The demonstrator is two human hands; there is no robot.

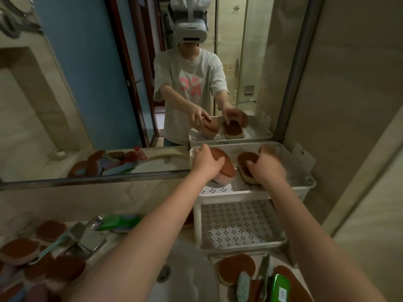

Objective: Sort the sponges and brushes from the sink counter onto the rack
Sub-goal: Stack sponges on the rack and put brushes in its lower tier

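Observation:
A white two-tier rack (305, 188) stands on the counter against the mirror. Both my hands reach into its top tray. My left hand (206, 162) grips a brown-topped sponge (226, 167), tilted at the tray's left side. My right hand (267, 167) holds another brown-topped sponge (245, 160) lying flat in the middle of the tray. The lower tray (239, 223) shows only its perforated floor. Several brown sponges (19, 250) lie on the counter at the left, and more sponges (236, 268) with brushes (243, 284) lie at the lower right.
A round white basin (189, 277) sits below my arms, with a chrome tap (89, 236) to its left. A green brush (121, 222) lies behind the tap, and a green item (281, 288) at the bottom right. The mirror (109, 83) fills the wall ahead; a tiled wall closes the right.

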